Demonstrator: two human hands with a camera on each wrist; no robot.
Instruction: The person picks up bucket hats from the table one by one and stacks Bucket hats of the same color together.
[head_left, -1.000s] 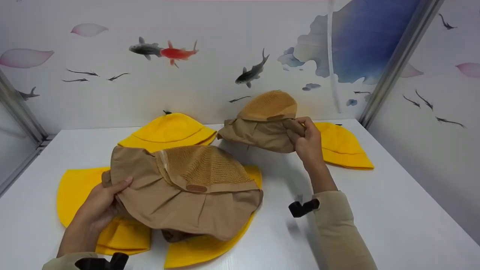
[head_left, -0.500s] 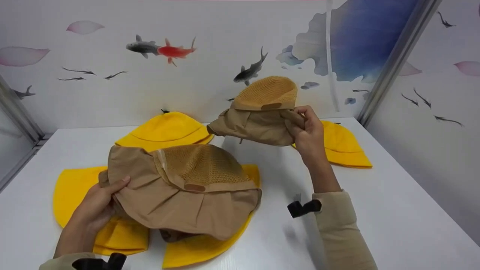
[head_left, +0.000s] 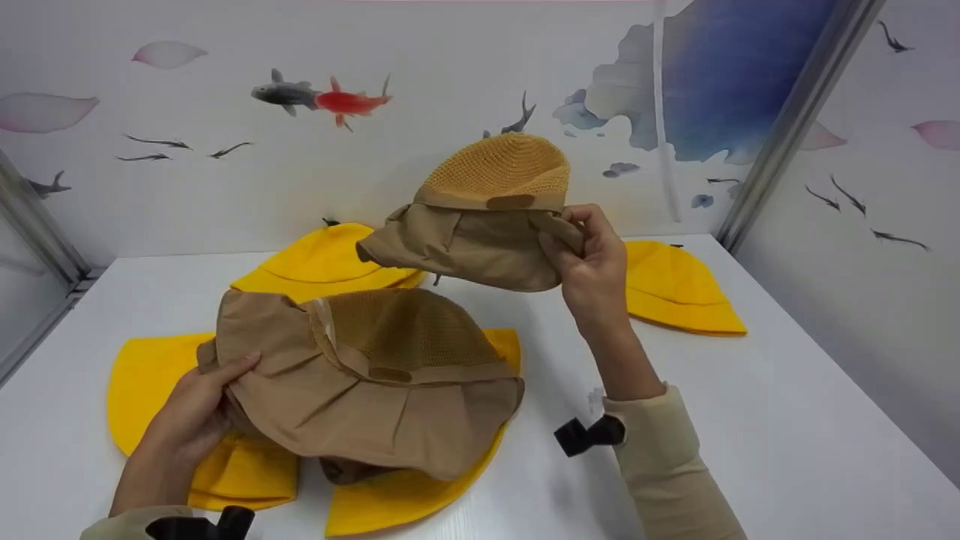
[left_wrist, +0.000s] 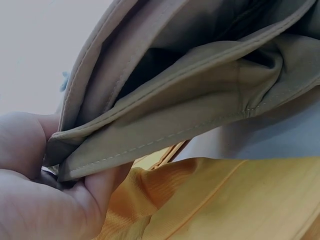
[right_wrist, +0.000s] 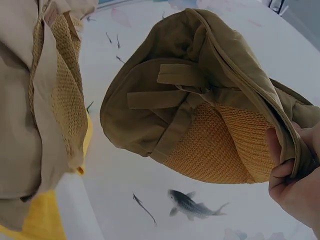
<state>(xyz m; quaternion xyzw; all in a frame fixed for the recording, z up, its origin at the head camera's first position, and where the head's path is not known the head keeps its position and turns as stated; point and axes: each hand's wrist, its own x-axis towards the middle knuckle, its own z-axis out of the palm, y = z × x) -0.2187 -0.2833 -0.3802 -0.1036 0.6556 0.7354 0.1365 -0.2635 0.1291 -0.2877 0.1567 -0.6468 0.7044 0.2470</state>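
White tabletop [head_left: 787, 435] lay below. Our left hand [head_left: 187, 412] pinched the near brown hat [head_left: 390, 420], which partly hid a yellow hat [head_left: 420, 502]; beyond, our right hand [head_left: 596, 277] pinched the raised brown hat [head_left: 480, 244], covering part of a painted fish [head_left: 519, 124].

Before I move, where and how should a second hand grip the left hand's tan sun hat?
Likely best: pinch the brim's right end, coming from the right. That thin cloth edge sticks out opposite the left hand, while the domed knit crown offers less to pinch. The right hand must first release its own sun hat.
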